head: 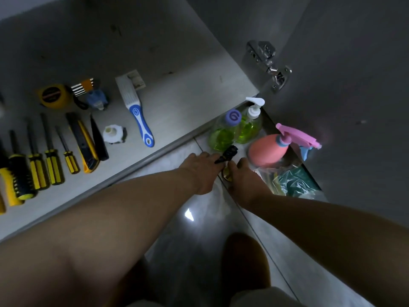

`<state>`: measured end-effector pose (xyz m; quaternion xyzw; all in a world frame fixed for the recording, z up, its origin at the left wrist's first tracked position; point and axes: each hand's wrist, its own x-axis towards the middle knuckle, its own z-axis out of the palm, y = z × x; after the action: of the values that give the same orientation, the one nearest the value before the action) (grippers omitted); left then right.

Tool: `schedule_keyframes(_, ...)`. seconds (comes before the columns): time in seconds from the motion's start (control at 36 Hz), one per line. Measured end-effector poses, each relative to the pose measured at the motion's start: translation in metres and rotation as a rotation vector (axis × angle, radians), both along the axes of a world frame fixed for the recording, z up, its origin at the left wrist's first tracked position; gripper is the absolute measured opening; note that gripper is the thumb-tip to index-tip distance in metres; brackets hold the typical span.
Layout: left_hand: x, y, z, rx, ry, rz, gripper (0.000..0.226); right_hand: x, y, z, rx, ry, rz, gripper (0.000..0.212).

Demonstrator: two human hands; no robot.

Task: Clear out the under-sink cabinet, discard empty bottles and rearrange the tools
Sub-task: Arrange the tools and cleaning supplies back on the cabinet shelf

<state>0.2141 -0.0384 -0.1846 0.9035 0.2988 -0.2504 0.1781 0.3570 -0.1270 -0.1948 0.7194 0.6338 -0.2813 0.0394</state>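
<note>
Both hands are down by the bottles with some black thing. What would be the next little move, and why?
Probably lift the black tool, which the left hand seems to hold, and lay it on the cabinet floor beside the brush. The screwdrivers lie in a row there, while this one is out by the bottles.
</note>
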Motion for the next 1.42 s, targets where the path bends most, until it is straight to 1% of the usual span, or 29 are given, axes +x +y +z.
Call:
schedule_keyframes(0.08,-0.006,-0.003,-0.003,0.018,-0.049,0.033,0.057,-0.001,-0.002,0.001,0.000,-0.064,0.106,0.054)
schedule_keyframes(0.14,-0.014,-0.006,-0.005,0.031,-0.081,0.078,0.048,-0.001,-0.002,0.001,0.033,-0.116,0.208,0.048)
schedule_keyframes(0.22,-0.036,-0.009,-0.006,0.015,-0.080,0.135,0.050,-0.004,-0.002,0.001,0.034,-0.187,0.325,0.041)
schedule_keyframes(0.31,-0.060,-0.015,-0.006,-0.052,-0.043,0.229,0.052,-0.009,-0.003,0.000,0.010,-0.212,0.391,0.045)
schedule_keyframes(0.36,-0.073,-0.019,-0.001,-0.125,-0.046,0.312,0.037,-0.014,-0.005,0.002,-0.008,-0.145,0.389,0.054)
schedule_keyframes(0.42,-0.084,-0.021,0.006,-0.221,-0.109,0.379,0.018,-0.018,-0.007,0.009,-0.011,-0.044,0.362,0.062)
schedule_keyframes(0.44,-0.088,-0.021,0.012,-0.271,-0.160,0.394,0.013,-0.020,-0.007,0.013,0.002,0.007,0.347,0.063)
schedule_keyframes(0.5,-0.093,-0.021,0.025,-0.316,-0.272,0.401,0.014,-0.023,-0.006,0.024,0.053,0.140,0.298,0.059)
schedule_keyframes(0.58,-0.097,-0.019,0.049,-0.235,-0.467,0.446,0.015,-0.026,-0.001,0.043,0.167,0.301,0.245,0.046)
schedule_keyframes(0.69,-0.106,-0.007,0.080,-0.066,-0.733,0.533,0.020,-0.034,0.008,0.065,0.265,0.395,0.237,0.044)
schedule_keyframes(0.75,-0.109,0.007,0.092,-0.006,-0.804,0.584,0.020,-0.041,0.015,0.072,0.298,0.427,0.217,0.043)
schedule_keyframes(0.83,-0.111,0.034,0.099,0.081,-0.840,0.746,0.022,-0.054,0.027,0.080,0.340,0.471,0.176,0.043)
schedule_keyframes(0.89,-0.108,0.055,0.100,0.112,-0.833,0.830,0.024,-0.062,0.037,0.084,0.363,0.492,0.154,0.042)
schedule_keyframes(0.92,-0.106,0.066,0.099,0.124,-0.808,0.836,0.027,-0.065,0.042,0.086,0.380,0.494,0.144,0.041)
schedule_keyframes(1.03,-0.099,0.108,0.089,0.139,-0.622,0.772,0.043,-0.077,0.064,0.090,0.433,0.517,0.088,0.037)
schedule_keyframes(1.08,-0.095,0.122,0.085,0.157,-0.568,0.750,0.043,-0.080,0.074,0.088,0.462,0.524,0.056,0.036)
schedule_keyframes(1.19,-0.092,0.143,0.086,0.233,-0.472,0.684,0.035,-0.081,0.086,0.083,0.498,0.479,0.016,0.037)
schedule_keyframes(1.31,-0.099,0.154,0.094,0.345,-0.321,0.581,0.037,-0.083,0.094,0.081,0.520,0.429,0.053,0.040)
schedule_keyframes(1.36,-0.104,0.155,0.097,0.392,-0.301,0.530,0.034,-0.084,0.102,0.082,0.513,0.391,0.090,0.045)
schedule_keyframes(1.42,-0.111,0.154,0.097,0.386,-0.315,0.504,0.034,-0.086,0.110,0.082,0.504,0.356,0.112,0.048)
